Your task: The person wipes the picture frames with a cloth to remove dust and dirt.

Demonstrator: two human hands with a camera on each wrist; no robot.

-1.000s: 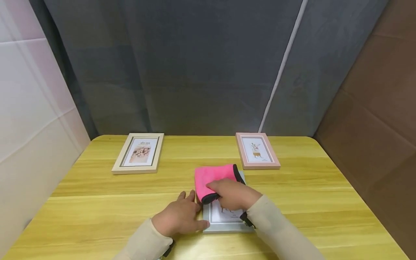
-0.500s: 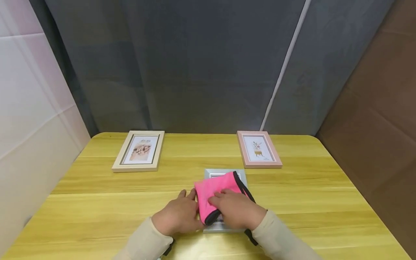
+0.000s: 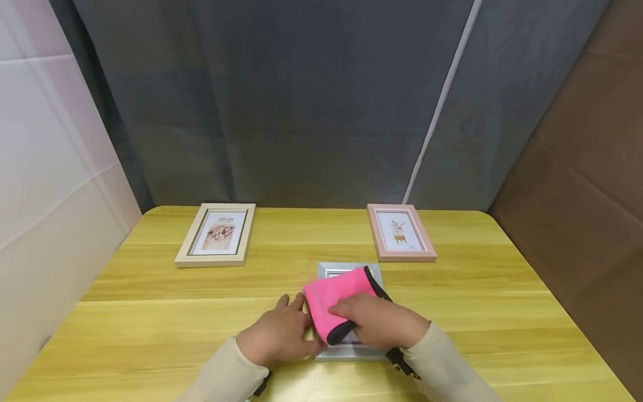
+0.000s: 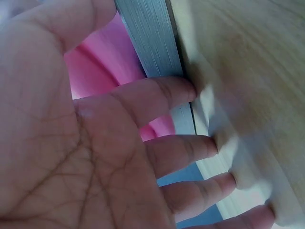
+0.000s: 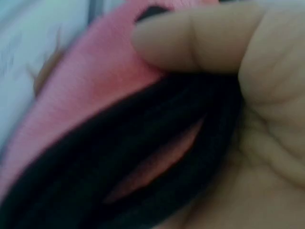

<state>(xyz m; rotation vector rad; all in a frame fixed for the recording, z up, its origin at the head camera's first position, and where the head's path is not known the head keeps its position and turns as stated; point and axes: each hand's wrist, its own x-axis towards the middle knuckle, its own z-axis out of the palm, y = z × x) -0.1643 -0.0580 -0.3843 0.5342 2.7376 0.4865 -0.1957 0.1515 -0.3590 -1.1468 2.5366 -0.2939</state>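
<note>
A grey picture frame (image 3: 350, 354) lies flat near the front of the table, partly covered by a folded pink cloth (image 3: 329, 298) with black edging. My right hand (image 3: 387, 322) holds the cloth against the frame's face; in the right wrist view the thumb presses the pink fabric (image 5: 90, 86) beside its black folded hem. At the frame's left side is my left hand (image 3: 278, 335), thumb by the near corner. The left wrist view shows its fingers extended, fingertips at the table, the index finger crossing the frame's side wall (image 4: 155, 43).
A cream picture frame (image 3: 241, 237) with a floral picture lies at the back left of the wooden table (image 3: 150, 324). At the back right lies a pink picture frame (image 3: 408, 255). A dark curtain (image 3: 311, 111) hangs behind the table.
My right hand has drawn the cloth from the grey frame's far end toward its near end, then slightly right. The far edge now shows. My left hand has stayed put.
</note>
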